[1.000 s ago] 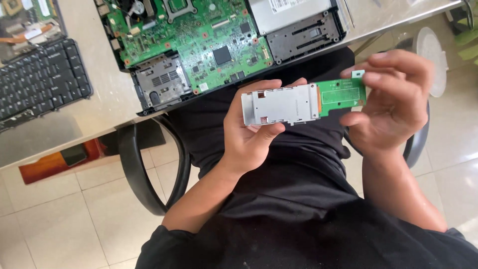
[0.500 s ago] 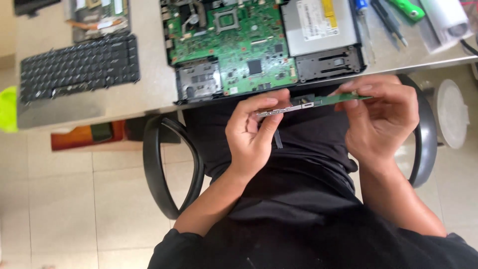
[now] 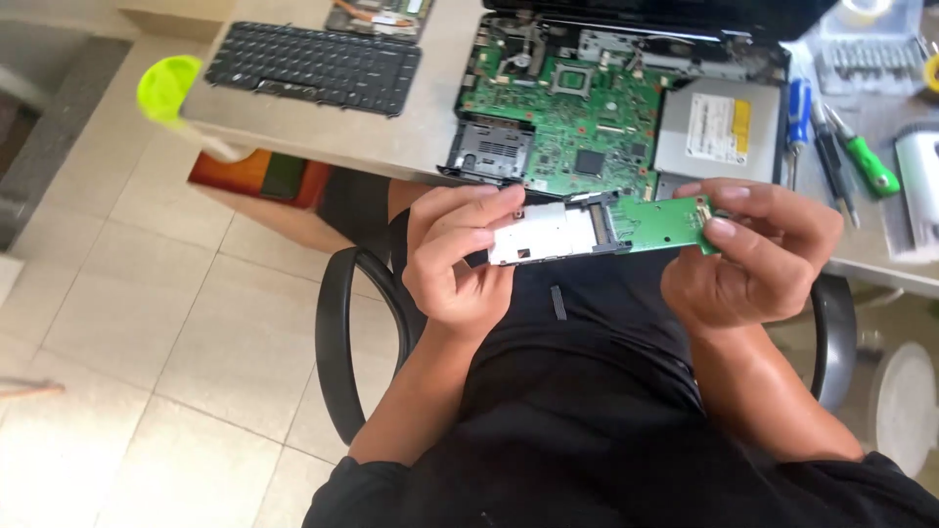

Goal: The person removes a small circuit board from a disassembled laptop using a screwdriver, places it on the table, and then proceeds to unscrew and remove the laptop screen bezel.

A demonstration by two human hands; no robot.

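Pale floor tiles (image 3: pixel 147 323) ran under a grey desk (image 3: pixel 430 108) where an opened laptop lay stripped, its green motherboard (image 3: pixel 577 122) bare and a silver drive (image 3: pixel 719 127) beside it at three o'clock. A loose black keyboard (image 3: pixel 313 66) sat off at nine o'clock from the board, with a lime-green cup (image 3: pixel 166 86) at the desk's edge beyond it. Screwdrivers (image 3: pixel 831 147), blue- and green-handled, lay at the drive's three o'clock.

The person sat in a black-armed chair (image 3: pixel 337 342), dark clothing filling the lap. Both hands held one part above the lap, just off the desk's near edge: a small card module (image 3: pixel 597 227), a silver metal cage joined to a green circuit strip. The left hand (image 3: pixel 455 259) was closed on the silver end, thumb and fingers pinching it. The right hand (image 3: pixel 748 259) pinched the green end, fingertips on its far corner at three o'clock.

I judged this an inspection step: the module was out of the laptop, turned face-up and level, being looked over. The next move would seem to call for a steady two-handed hold by the edges and care to keep fingers off the connector. Whether any screw remained in the cage, I could not tell.
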